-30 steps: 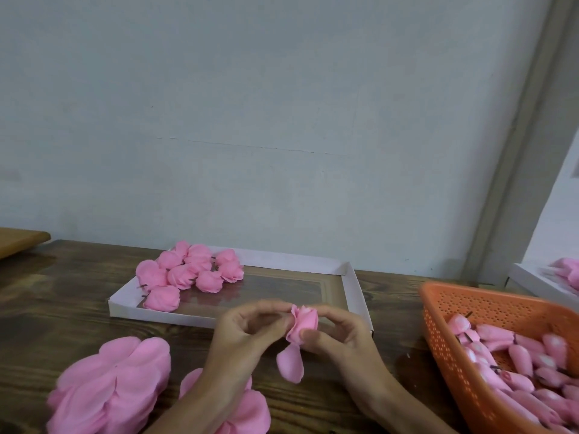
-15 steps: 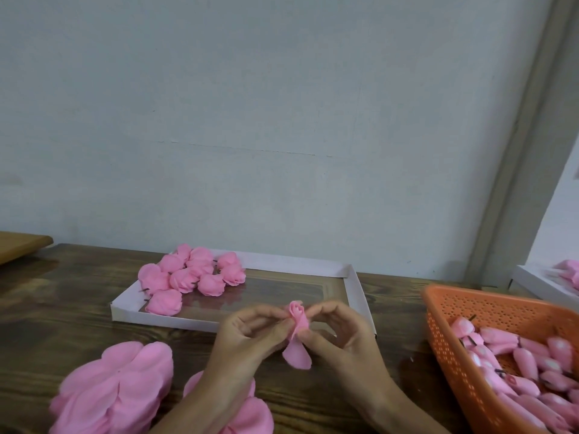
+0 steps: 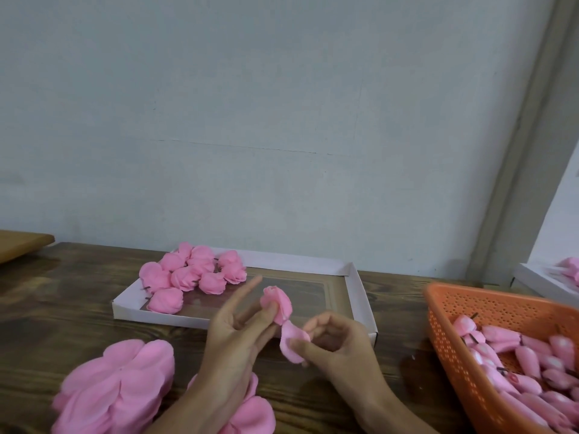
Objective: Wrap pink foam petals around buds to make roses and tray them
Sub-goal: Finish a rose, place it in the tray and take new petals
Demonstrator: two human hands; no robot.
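Note:
My left hand (image 3: 241, 327) holds a half-wrapped pink rose (image 3: 277, 303) between thumb and fingers, with the index finger stretched out straight. A loose petal (image 3: 291, 343) hangs from the rose's base, and my right hand (image 3: 332, 343) pinches that petal between thumb and curled fingers. Behind the hands lies a shallow white tray (image 3: 357, 289) with several finished roses (image 3: 191, 274) clustered in its left end. Stacks of flat pink foam petals (image 3: 116, 393) lie on the wooden table at the near left. An orange basket (image 3: 454, 349) at the right holds several pink buds (image 3: 517, 355).
A second white tray (image 3: 542, 283) with pink pieces shows at the far right edge. A brown board (image 3: 22, 245) juts in at the far left. A pale wall rises directly behind the table. More petals (image 3: 253, 411) lie under my left forearm.
My hands have drawn apart: the right hand moved down and right, pulling one petal out from the rose, and the left hand's index finger has straightened.

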